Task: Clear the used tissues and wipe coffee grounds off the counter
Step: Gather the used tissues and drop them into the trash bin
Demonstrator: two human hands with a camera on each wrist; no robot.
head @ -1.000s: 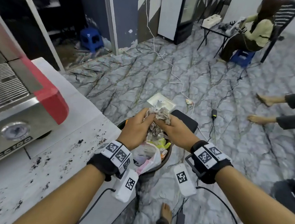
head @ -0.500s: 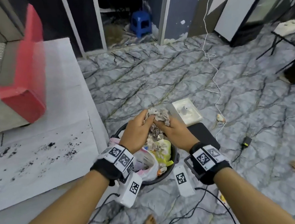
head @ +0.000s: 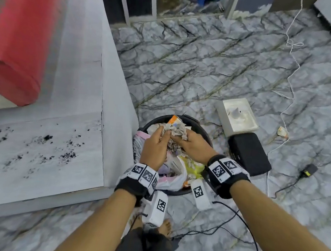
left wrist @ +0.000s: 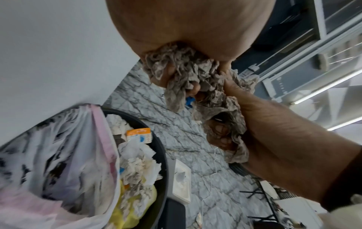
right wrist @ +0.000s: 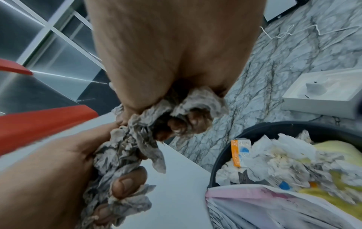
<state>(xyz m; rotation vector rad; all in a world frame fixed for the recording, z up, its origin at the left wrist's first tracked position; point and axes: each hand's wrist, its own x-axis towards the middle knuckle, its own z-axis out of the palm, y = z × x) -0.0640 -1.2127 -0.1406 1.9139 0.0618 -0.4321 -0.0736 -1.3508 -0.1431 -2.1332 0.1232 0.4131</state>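
Note:
Both hands hold one wad of crumpled, stained used tissues (head: 175, 130) above a black trash bin (head: 204, 129) on the floor. My left hand (head: 155, 144) grips the wad's left side, fingers curled into it (left wrist: 176, 72). My right hand (head: 191, 145) grips the right side, its fingertips (right wrist: 188, 124) buried in the tissues (right wrist: 125, 151). The bin (left wrist: 156, 148) is full of paper, wrappers and a plastic bag (head: 173, 178). Dark coffee grounds (head: 46, 147) lie scattered over the white counter (head: 81, 74) to the left.
A red-and-steel espresso machine (head: 15, 52) stands on the counter's back left. On the marble floor beside the bin lie a white tray-like box (head: 236, 116), a black box (head: 249, 152), cables (head: 291, 76) and a charger (head: 308, 170). My bare feet (head: 164, 226) are below.
The head view has tilted down and left, with the counter now larger in view. Both hands keep their hold on the tissue wad over the bin, barely moved.

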